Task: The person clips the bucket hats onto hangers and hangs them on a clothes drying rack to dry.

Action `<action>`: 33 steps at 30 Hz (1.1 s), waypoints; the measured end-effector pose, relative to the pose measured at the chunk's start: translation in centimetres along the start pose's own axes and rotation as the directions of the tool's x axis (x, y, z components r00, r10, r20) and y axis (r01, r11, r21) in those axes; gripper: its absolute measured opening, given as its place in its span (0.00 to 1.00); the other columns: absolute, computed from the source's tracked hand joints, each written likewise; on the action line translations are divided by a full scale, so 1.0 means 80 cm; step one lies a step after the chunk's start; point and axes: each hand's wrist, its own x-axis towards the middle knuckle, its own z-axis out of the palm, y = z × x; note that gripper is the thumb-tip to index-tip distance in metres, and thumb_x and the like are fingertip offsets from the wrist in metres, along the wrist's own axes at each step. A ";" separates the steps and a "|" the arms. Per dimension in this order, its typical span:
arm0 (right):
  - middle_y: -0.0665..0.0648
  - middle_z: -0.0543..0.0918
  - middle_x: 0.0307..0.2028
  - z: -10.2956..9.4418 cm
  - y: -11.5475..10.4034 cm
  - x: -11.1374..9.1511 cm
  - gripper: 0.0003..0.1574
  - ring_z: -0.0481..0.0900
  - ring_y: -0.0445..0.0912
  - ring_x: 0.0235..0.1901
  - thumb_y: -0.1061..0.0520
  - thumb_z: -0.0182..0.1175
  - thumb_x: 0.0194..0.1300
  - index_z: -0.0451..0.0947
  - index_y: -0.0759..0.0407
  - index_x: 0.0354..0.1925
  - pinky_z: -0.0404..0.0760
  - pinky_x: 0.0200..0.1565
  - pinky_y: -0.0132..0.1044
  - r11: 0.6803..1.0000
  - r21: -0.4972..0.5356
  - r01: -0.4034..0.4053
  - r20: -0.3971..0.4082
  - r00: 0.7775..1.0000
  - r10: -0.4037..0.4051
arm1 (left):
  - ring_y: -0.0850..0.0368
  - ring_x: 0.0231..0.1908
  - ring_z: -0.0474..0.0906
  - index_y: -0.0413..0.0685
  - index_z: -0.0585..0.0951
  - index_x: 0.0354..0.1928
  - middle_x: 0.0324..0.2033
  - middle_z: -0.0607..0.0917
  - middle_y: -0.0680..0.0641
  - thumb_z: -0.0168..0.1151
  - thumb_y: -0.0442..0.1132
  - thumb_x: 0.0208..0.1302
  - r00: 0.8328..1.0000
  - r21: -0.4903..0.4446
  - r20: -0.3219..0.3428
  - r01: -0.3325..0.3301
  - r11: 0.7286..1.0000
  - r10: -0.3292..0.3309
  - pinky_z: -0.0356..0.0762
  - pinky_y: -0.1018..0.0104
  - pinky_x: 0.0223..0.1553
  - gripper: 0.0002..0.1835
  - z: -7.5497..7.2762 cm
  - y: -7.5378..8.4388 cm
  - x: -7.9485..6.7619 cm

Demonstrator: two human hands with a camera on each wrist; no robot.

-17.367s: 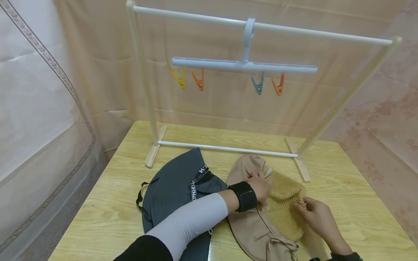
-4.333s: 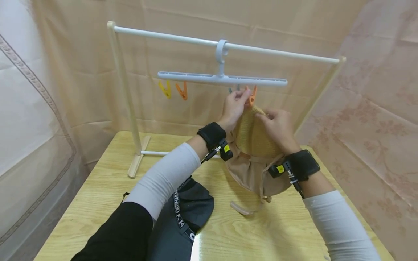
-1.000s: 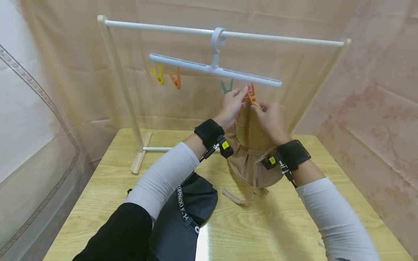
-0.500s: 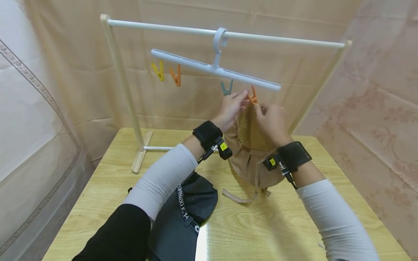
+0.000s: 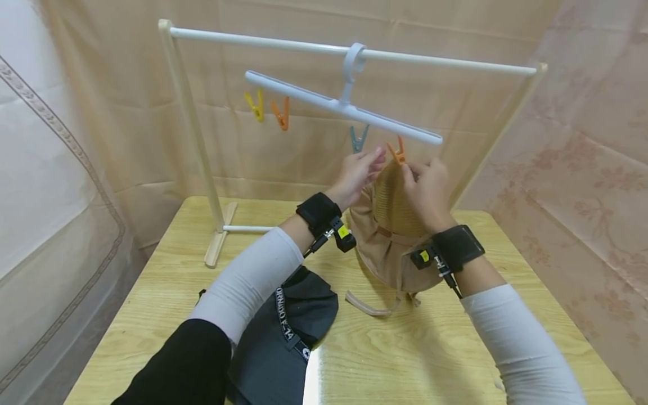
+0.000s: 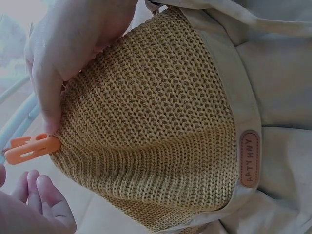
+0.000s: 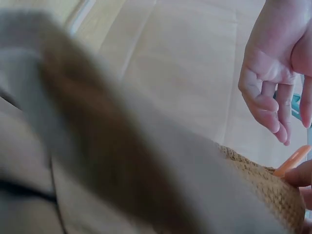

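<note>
A beige sun hat with a mustard knitted crown (image 6: 156, 112) and a small leather label (image 6: 249, 158) hangs upright below the right half of the pale blue hanger (image 5: 385, 120). An orange clip (image 5: 397, 152) on the hanger bites the top of the crown. My right hand (image 5: 427, 191) pinches the crown right beside this clip, thumb at its tip in the left wrist view. My left hand (image 5: 356, 173) is just left of the clip, apart from it, fingers loosely curled round nothing. Close behind its fingertips hangs a teal clip (image 5: 358, 140).
The hanger hooks over the white rail (image 5: 253, 39) of a rack and slopes down to the right. A yellow clip (image 5: 255, 106) and another orange clip (image 5: 280, 114) hang at its left. A dark grey hat (image 5: 273, 360) with a lettered band lies on the wooden table (image 5: 385, 360).
My left hand has let go of the orange clip and drawn back left. The hanger tilts further down to the right. Earlier, the sun hat lay on the table.
</note>
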 end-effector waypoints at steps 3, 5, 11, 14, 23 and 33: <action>0.67 0.71 0.28 0.000 0.002 -0.002 0.18 0.65 0.60 0.33 0.55 0.56 0.64 0.82 0.70 0.40 0.62 0.36 0.52 0.998 -0.045 0.035 -0.082 0.996 -0.039 | 0.45 0.55 0.72 0.39 0.76 0.54 0.54 0.78 0.38 0.53 0.45 0.67 1.000 0.002 0.009 0.001 1.000 -0.001 0.75 0.69 0.45 0.20 -0.002 -0.003 0.000; 0.66 0.70 0.27 -0.001 0.003 -0.002 0.17 0.63 0.60 0.32 0.55 0.57 0.63 0.83 0.69 0.39 0.60 0.35 0.51 0.996 -0.075 0.037 -0.101 0.994 -0.045 | 0.46 0.53 0.73 0.38 0.76 0.53 0.52 0.81 0.40 0.53 0.45 0.67 1.000 -0.003 0.012 -0.001 1.000 0.001 0.74 0.71 0.41 0.20 -0.003 -0.006 0.000; 0.62 0.67 0.25 -0.004 0.004 -0.003 0.16 0.63 0.57 0.29 0.54 0.57 0.65 0.82 0.64 0.44 0.57 0.30 0.46 0.985 -0.170 -0.024 -0.053 0.999 0.015 | 0.53 0.42 0.76 0.39 0.78 0.51 0.50 0.80 0.39 0.53 0.43 0.67 1.000 -0.039 0.016 -0.007 0.999 0.007 0.73 0.67 0.43 0.17 -0.007 -0.010 0.001; 0.63 0.71 0.26 -0.004 0.005 -0.003 0.15 0.65 0.56 0.27 0.55 0.57 0.64 0.82 0.64 0.43 0.60 0.28 0.45 0.981 -0.189 -0.036 -0.033 0.999 0.030 | 0.57 0.37 0.75 0.37 0.76 0.53 0.53 0.78 0.36 0.53 0.43 0.68 1.000 -0.057 0.026 -0.009 0.998 0.011 0.71 0.69 0.39 0.18 -0.010 -0.011 0.000; 0.67 0.82 0.32 0.002 0.001 -0.006 0.15 0.75 0.57 0.32 0.59 0.53 0.62 0.82 0.66 0.41 0.72 0.35 0.51 0.994 -0.108 -0.035 0.068 0.997 0.042 | 0.60 0.34 0.75 0.37 0.77 0.51 0.41 0.81 0.44 0.54 0.41 0.67 1.000 -0.098 0.026 0.007 0.995 -0.005 0.70 0.67 0.41 0.17 -0.016 -0.015 -0.005; 0.66 0.83 0.30 0.015 -0.002 -0.011 0.16 0.77 0.57 0.30 0.56 0.55 0.62 0.83 0.67 0.36 0.73 0.36 0.52 0.999 -0.053 -0.011 0.098 0.995 0.016 | 0.57 0.39 0.75 0.40 0.77 0.50 0.48 0.79 0.41 0.53 0.42 0.67 0.999 -0.087 0.044 0.018 0.996 -0.014 0.71 0.68 0.41 0.15 -0.030 -0.019 -0.006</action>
